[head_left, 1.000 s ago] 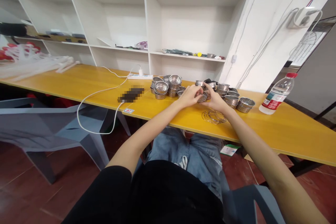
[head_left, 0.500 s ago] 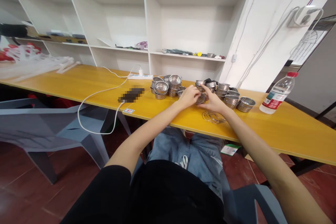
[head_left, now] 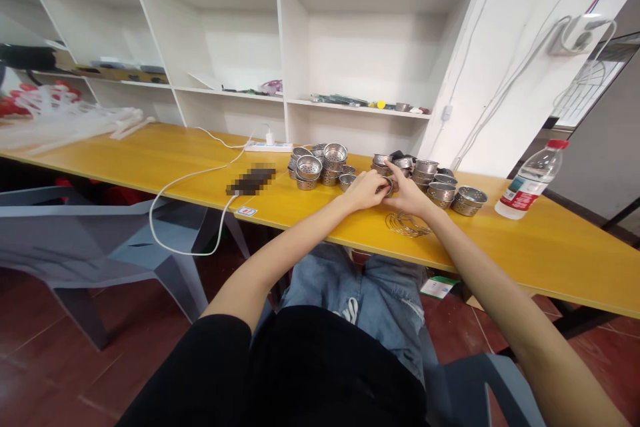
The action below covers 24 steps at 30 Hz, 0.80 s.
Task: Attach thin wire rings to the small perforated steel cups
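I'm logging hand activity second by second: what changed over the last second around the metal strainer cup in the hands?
Little. Both hands, left hand and right hand, closed in more tightly round the strainer cup, now mostly hidden between them; neither let go. The wire rings, the cup piles and the water bottle stayed put.

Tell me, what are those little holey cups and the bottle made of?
The little cups look like metal, likely stainless steel: silvery, shiny, with punched holes. The bottle looks like clear plastic: see-through, with a red cap and a printed label. The wire rings near the right hand look like thin metal.
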Available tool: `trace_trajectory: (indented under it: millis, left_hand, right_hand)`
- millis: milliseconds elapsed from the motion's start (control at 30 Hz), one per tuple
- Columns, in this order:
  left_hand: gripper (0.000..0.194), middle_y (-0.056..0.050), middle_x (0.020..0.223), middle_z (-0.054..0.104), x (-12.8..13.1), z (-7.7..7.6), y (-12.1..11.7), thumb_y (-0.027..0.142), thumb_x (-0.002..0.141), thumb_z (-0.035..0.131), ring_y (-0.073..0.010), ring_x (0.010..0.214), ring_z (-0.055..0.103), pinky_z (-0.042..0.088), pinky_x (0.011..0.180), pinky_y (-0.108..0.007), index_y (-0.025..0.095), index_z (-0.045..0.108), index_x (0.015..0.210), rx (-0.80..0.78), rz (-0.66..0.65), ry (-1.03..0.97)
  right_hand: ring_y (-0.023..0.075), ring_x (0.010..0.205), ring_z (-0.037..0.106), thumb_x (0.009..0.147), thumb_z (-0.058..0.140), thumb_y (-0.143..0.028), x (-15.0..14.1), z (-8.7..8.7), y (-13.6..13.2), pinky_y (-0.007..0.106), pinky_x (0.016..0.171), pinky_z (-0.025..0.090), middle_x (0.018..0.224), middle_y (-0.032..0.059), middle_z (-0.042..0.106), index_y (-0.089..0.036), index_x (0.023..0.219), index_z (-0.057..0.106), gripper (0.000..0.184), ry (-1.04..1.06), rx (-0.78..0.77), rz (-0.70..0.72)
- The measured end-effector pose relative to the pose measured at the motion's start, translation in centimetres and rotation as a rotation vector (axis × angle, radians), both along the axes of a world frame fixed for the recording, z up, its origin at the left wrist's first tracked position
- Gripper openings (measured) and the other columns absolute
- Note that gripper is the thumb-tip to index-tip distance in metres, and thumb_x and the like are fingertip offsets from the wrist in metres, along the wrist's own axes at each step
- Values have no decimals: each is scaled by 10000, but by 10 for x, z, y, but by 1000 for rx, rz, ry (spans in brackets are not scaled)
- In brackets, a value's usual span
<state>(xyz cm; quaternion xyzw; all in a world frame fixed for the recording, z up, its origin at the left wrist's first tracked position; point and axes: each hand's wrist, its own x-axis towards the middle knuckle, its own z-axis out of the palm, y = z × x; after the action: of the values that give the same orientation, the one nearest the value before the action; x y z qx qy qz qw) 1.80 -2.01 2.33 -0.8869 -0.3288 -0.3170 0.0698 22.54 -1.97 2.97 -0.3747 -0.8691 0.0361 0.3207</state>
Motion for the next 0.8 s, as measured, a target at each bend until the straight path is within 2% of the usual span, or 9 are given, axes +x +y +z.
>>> trace_trajectory:
  millis: [167, 333, 467, 567, 800]
  left_hand:
    - [338, -130, 1194, 779, 4, -2, -4, 307, 1139, 443, -275, 1126, 691, 547, 1053, -431, 183, 751, 1206, -21, 7, -29]
    - [268, -144, 1303, 751, 5, -2, -6, 377, 1128, 521, -304, 1234, 642, 521, 1114, -459, 179, 696, 1175, 25, -41, -75]
    - [306, -142, 1308, 749, 4, -3, -8, 461, 1098, 602, -317, 1248, 644, 518, 1108, -480, 194, 664, 1234, -28, -23, -80]
    - [326, -149, 1354, 733, 3, -3, -9, 471, 1094, 610, -323, 1279, 633, 509, 1114, -484, 193, 652, 1259, -38, -14, -70]
    - [328, -145, 1387, 721, 3, -4, -9, 472, 1103, 595, -319, 1300, 637, 502, 1118, -483, 194, 631, 1274, -58, -6, -52]
  right_hand:
    - [335, 1049, 779, 780, 801, -251, 2, 1, -1, 508, 1038, 611, 1189, 112, 805, -194, 1778, 280, 1127, 33, 12, 9]
    - [342, 1065, 789, 770, 772, -225, 2, 1, 0, 509, 1030, 620, 1219, 128, 803, -191, 1780, 268, 1129, 42, -1, 17]
    - [357, 1169, 779, 742, 733, -169, 2, 1, 0, 520, 1076, 609, 1319, 161, 791, -194, 1784, 262, 1144, 36, 9, 27]
    - [364, 1200, 773, 733, 713, -160, 2, 1, -1, 540, 1110, 596, 1343, 167, 785, -187, 1785, 267, 1142, 32, 13, 21]
    - [365, 1152, 785, 736, 700, -166, 3, 1, 0, 535, 1059, 615, 1328, 175, 788, -177, 1779, 279, 1126, 14, 13, -5]
